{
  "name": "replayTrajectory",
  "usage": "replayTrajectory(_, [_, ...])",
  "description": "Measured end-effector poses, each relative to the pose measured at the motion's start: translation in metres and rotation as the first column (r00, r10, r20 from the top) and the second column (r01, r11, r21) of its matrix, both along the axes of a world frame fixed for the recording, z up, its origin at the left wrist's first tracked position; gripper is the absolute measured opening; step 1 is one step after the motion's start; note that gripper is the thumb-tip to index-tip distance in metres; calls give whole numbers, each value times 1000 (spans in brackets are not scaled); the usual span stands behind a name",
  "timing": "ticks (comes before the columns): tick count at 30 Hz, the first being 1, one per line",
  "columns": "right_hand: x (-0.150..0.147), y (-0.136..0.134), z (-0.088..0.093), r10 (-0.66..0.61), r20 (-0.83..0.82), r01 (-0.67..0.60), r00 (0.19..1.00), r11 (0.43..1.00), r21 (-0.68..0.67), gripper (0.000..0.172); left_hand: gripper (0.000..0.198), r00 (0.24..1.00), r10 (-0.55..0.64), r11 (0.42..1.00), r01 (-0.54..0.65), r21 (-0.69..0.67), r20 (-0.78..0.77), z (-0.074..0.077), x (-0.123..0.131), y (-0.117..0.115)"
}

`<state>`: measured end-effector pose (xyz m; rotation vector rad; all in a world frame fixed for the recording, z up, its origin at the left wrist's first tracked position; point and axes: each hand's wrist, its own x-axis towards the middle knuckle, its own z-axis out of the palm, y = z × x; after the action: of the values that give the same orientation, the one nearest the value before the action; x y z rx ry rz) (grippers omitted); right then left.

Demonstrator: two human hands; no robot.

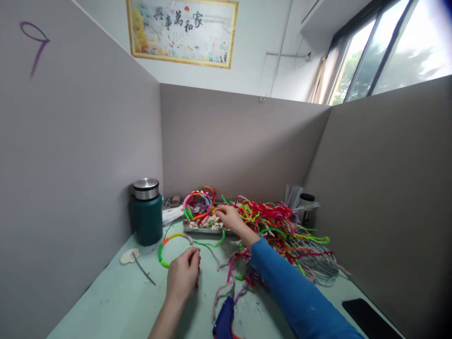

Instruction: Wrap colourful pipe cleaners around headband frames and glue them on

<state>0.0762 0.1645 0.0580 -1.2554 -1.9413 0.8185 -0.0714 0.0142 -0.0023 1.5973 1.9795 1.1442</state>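
Observation:
My left hand (182,277) is closed in a pinch on a hoop (161,254) wrapped in yellow, orange and green pipe cleaner. A dark red strand hangs below those fingers. My right hand (233,221), in a blue sleeve, reaches over the metal tray (208,231) at the back. Its fingertips are together; whatever they hold, if anything, is too small to make out. Small pale and coloured pieces lie in the tray, and finished-looking colourful hoops (186,207) rest on it. A tangled heap of pipe cleaners (271,214) spreads beside my right forearm.
A blue glue gun (224,318) lies at the front. A green flask (147,219) stands left, near a white blob with a thin stick (143,268). Grey wire coils (323,266), a black-lidded jar (306,209) and a phone-like black slab (370,319) are right. Grey partitions (243,141) surround the table.

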Motion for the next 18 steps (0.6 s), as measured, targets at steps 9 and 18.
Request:
replayTrajectory(9, [84,-114,-21,23,-180,16,983,977,213,24,32,876,130,983,-175,-56,-465,-4,-9,-2])
replayTrajectory(18, [99,-160,-66,85,-117,-45,989,951,307,24,25,777,55,984,-150,-99,-627,-11,4,-6])
